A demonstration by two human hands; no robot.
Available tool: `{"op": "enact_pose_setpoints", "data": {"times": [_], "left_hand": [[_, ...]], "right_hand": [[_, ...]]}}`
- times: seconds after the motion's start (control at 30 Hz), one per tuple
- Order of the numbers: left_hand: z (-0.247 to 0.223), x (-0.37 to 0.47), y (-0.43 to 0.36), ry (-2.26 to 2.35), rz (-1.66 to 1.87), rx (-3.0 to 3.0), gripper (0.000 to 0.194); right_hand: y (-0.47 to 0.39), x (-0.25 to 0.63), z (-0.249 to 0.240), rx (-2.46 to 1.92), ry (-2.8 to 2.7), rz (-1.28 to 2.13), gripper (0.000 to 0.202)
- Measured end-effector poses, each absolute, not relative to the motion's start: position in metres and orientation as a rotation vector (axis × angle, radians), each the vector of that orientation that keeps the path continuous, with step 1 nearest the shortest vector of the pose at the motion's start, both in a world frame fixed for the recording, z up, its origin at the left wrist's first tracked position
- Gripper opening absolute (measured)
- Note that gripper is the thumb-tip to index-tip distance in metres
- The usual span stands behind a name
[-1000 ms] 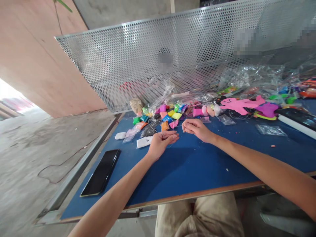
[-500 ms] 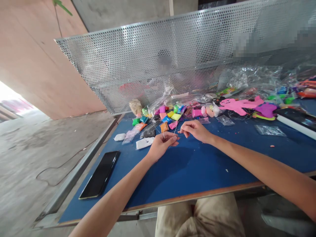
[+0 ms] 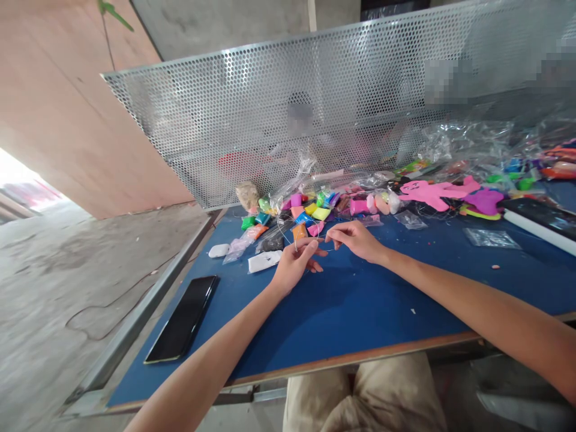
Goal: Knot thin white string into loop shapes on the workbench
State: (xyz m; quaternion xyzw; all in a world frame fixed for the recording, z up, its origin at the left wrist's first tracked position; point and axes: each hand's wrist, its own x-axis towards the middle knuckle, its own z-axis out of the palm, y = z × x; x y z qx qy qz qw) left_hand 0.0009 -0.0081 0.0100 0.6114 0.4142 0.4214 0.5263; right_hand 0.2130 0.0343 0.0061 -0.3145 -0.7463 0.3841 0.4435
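Between my two hands, above the blue table (image 3: 355,312), runs a thin whitish string (image 3: 281,231) that loops up over the small coloured packets. My left hand (image 3: 297,264) pinches it between thumb and forefinger, its other fingers loosely bent. Close by on the right, my right hand (image 3: 355,239) is closed in a pinch on the same string, fingertips turned toward the left hand. An orange packet (image 3: 299,231) and a pink packet (image 3: 315,228) lie just beyond the fingers. Whether the string is cord or wire is too fine to tell.
A phone (image 3: 182,318) lies at the left edge. White packet (image 3: 264,261), white case (image 3: 218,251) and clear bags (image 3: 490,238) are near. Beyond are a pink figure (image 3: 434,193), a black-and-white device (image 3: 540,219) and a perforated metal screen (image 3: 270,120).
My left thumb and fingers have shifted, and the string now makes wider loops above the left hand. My right hand has moved slightly, its fingertips nearer the left hand's.
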Motion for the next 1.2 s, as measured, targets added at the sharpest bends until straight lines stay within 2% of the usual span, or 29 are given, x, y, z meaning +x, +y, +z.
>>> {"op": "enact_pose_setpoints", "data": {"times": [0.13, 0.33, 0.77, 0.93, 1.2], "left_hand": [[0.012, 0.001, -0.009, 1.056, 1.021, 1.428, 0.057], [0.014, -0.001, -0.009, 1.074, 1.054, 1.407, 0.053], [0.012, -0.01, -0.005, 1.062, 1.166, 1.411, 0.053], [0.013, -0.01, -0.006, 1.098, 1.168, 1.5, 0.052], [0.009, -0.01, -0.003, 1.119, 1.286, 1.52, 0.043]], "right_hand": [[0.033, 0.213, 0.007, -0.8, -1.91, 0.941, 0.032], [0.03, 0.214, 0.009, -0.815, -1.987, 0.826, 0.034], [0.037, 0.226, 0.002, -0.583, -2.339, 0.026, 0.052], [0.037, 0.224, -0.001, -0.57, -2.299, -0.015, 0.056], [0.037, 0.223, 0.0, -0.568, -2.295, -0.095, 0.049]]}}
